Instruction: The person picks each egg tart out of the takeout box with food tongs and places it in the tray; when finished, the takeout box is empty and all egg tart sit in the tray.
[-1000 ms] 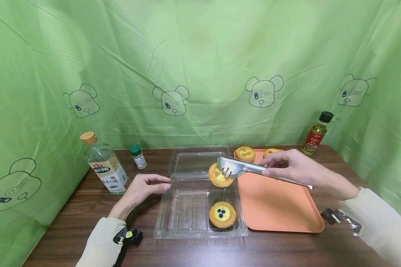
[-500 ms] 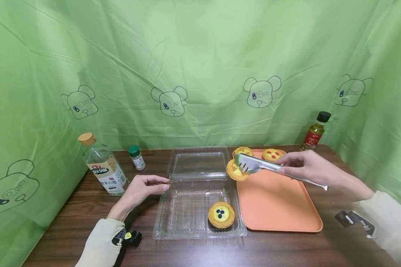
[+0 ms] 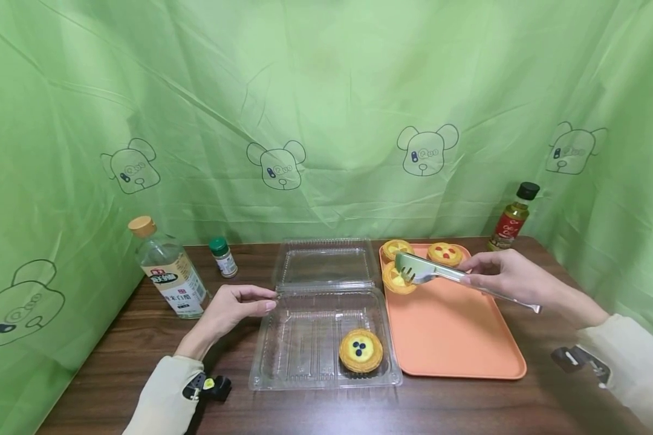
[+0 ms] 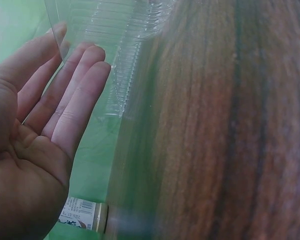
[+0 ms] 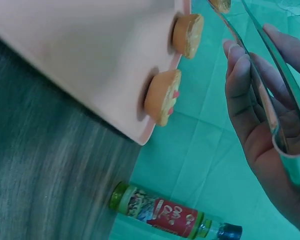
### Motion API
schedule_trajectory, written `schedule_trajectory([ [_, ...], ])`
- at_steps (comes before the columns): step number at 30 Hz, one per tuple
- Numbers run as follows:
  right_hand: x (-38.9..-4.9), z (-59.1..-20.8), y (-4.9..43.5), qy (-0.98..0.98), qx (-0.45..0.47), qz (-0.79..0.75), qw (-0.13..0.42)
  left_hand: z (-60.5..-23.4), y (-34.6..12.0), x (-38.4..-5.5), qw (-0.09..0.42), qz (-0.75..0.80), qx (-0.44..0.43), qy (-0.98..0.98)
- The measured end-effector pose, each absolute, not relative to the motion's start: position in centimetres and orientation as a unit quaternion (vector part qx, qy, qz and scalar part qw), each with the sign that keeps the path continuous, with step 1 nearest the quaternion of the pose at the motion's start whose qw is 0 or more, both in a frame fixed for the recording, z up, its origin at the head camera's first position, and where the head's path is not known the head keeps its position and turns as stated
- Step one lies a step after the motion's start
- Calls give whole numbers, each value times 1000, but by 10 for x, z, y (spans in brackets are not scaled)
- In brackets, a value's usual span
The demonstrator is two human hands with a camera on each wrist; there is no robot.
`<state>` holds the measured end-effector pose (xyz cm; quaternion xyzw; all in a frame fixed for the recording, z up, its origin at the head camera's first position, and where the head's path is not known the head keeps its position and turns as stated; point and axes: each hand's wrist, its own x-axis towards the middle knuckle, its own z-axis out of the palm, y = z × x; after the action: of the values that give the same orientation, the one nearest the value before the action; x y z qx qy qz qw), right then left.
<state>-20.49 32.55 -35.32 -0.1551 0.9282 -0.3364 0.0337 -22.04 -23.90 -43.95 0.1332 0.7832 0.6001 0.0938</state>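
My right hand [image 3: 503, 278] holds metal serving tongs [image 3: 446, 273] above the orange tray [image 3: 451, 338]. Between the tong tips is an egg tart [image 3: 396, 286] with yellow fruit pieces, over the tray's left side; the right wrist view shows only a bit of this tart [image 5: 221, 5] at its top edge. My left hand [image 3: 231, 311] pinches the hinge-side corner of an open clear plastic container [image 3: 299, 347] between thumb and index finger. In the left wrist view the other fingers [image 4: 82, 107] extend beside the plastic. A blueberry-topped tart [image 3: 361, 350] sits in the container's right compartment.
At the tray's far end sit a yellow-topped tart [image 3: 397, 248] and a red-topped tart [image 3: 445, 254]. A vinegar bottle [image 3: 176, 278] and a green-capped shaker [image 3: 224, 258] stand at left. An olive oil bottle [image 3: 511, 220] stands back right. A green curtain [image 3: 337, 90] surrounds the table.
My right hand has carried the tart in the tongs rightward from over the container to over the tray, uncovering the red-topped tart. My left hand stays at the container's corner.
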Motion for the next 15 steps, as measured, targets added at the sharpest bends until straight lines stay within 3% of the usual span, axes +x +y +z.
schedule_trajectory([
  [15, -210, -369, 338, 932, -159, -324, 34, -438, -238, -220, 96, 610, 132, 775],
])
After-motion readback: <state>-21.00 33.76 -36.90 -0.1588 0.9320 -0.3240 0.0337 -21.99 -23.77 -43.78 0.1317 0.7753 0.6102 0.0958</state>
